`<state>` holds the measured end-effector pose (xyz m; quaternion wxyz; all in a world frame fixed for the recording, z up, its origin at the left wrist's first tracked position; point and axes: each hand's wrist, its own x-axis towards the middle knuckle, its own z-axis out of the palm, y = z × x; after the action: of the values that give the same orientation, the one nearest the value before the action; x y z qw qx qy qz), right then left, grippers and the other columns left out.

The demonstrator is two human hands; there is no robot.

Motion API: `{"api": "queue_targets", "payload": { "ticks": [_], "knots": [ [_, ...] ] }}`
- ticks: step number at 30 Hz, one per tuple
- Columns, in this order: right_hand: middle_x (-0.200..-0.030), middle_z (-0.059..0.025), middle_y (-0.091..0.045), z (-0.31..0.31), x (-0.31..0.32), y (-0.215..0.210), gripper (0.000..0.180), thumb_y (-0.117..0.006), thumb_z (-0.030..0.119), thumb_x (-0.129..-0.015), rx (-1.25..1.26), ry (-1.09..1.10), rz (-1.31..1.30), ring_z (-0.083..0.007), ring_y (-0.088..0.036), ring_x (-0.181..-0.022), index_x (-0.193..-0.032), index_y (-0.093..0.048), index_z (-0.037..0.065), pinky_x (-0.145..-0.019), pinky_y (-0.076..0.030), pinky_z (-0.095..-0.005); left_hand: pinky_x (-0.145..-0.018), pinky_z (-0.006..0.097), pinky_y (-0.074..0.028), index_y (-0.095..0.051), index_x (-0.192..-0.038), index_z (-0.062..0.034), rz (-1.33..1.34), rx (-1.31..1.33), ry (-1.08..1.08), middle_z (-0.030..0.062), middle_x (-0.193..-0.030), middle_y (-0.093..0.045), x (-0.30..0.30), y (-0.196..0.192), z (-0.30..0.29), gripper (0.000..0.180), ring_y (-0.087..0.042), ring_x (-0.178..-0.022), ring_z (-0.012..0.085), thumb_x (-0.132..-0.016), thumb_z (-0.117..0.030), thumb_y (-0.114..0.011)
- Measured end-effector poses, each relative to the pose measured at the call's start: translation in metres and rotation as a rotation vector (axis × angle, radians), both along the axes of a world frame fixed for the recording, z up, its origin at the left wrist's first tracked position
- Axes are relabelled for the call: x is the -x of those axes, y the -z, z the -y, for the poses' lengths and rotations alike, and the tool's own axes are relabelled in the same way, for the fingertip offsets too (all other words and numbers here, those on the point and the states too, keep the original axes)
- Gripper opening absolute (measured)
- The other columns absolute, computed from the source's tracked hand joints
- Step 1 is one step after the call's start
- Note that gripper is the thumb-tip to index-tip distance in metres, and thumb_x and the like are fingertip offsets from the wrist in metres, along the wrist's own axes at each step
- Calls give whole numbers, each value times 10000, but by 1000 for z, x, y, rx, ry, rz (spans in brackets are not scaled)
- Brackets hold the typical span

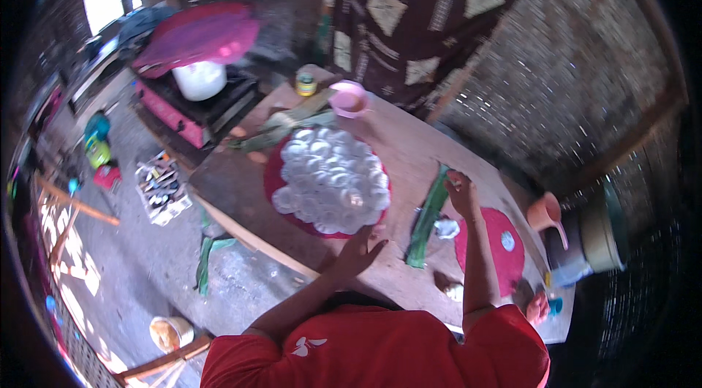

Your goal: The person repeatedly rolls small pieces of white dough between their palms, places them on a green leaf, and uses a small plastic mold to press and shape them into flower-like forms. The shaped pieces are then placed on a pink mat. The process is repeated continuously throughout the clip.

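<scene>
My left hand (358, 253) rests at the near edge of a round red mat (272, 176), its fingers apart and nothing in them. Many small white round pieces (333, 179), packed close together, cover most of that mat. My right hand (462, 192) is curled at the far end of a long green leaf strip (428, 220), with the fingers closed on it as far as I can see. The strip lies lengthwise on the wooden table. Beside it sits a crumpled whitish bundle (446, 228). Under my right forearm spreads a second red mat (493, 264) bearing one pale round piece (507, 242).
More leaves (278, 130), a pink cup (349, 99) and a small yellow-labelled jar (306, 84) stand at the table's far side. A stove (172, 114) with a white pot (199, 81) is at far left. An orange dipper (545, 212) and buckets (603, 234) are right.
</scene>
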<state>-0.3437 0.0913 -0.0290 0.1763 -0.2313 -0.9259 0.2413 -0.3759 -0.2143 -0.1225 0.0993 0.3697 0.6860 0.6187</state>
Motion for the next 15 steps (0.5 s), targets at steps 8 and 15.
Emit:
{"api": "queue_targets", "payload": {
  "ticks": [8, 15],
  "knots": [
    [-1223, -276, -504, -19, -115, 121, 676, -685, 515, -774, -212, 373, 275, -447, -455, -1160, -1214, -546, 21, -922, -423, -519, -879, 448, -438, -523, -1189, -34, -550, 334, 67, 154, -1134, -572, 16, 3, -121, 546, -557, -1052, 336, -777, -334, -719],
    [-1008, -87, -622, 0, -116, 105, 463, -749, 167, -773, 397, 315, -265, -222, -605, -945, -1151, -499, 69, -818, -478, -367, -769, 452, -466, -579, -862, -84, -600, 351, 52, 95, -996, -654, 38, 28, -162, 180, -612, -918, 318, -772, -166, -712]
  ]
}}
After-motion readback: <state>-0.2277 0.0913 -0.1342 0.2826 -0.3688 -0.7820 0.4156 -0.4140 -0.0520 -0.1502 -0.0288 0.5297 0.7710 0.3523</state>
